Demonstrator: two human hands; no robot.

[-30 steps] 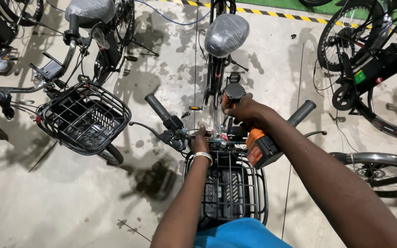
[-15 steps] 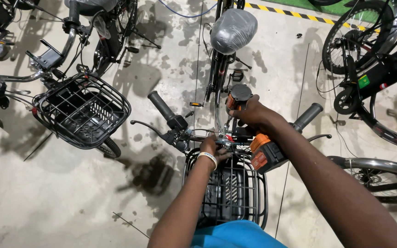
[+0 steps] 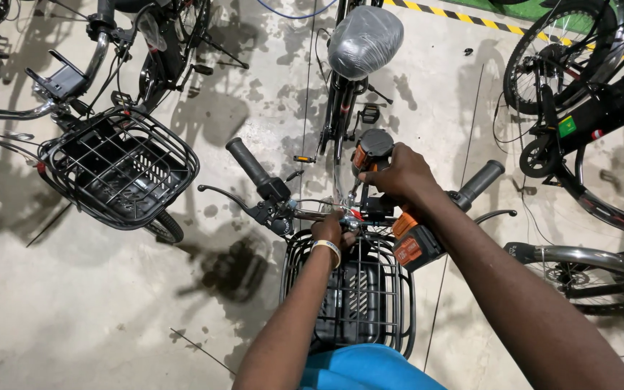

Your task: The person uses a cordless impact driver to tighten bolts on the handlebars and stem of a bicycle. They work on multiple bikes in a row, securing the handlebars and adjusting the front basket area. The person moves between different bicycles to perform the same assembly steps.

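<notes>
Two bare hands work at the centre of a black bicycle handlebar (image 3: 305,209) fitted with dark rubber grips at both ends. The right hand (image 3: 402,177) is closed around the handle of an orange-and-black cordless power driver (image 3: 388,195), its fingers wrapped fully round the grip; the driver's round black head sits above the handlebar stem, and its orange battery pack (image 3: 414,242) projects below the wrist. The left hand (image 3: 332,230), with a pale band at the wrist, rests against the stem clamp directly under the driver; its fingers are curled onto the fitting there, though whether they pinch a small part or only steady the clamp cannot be told from this angle. A black wire front basket (image 3: 355,296) hangs just below both hands, attached ahead of the handlebar. Beyond the handlebar, the same bicycle's saddle is wrapped in grey plastic film (image 3: 365,40). To the left stands a second bicycle with a black wire basket (image 3: 120,166). To the right, further bicycle wheels (image 3: 550,68) and frames stand on the stained concrete floor (image 3: 110,303).
</notes>
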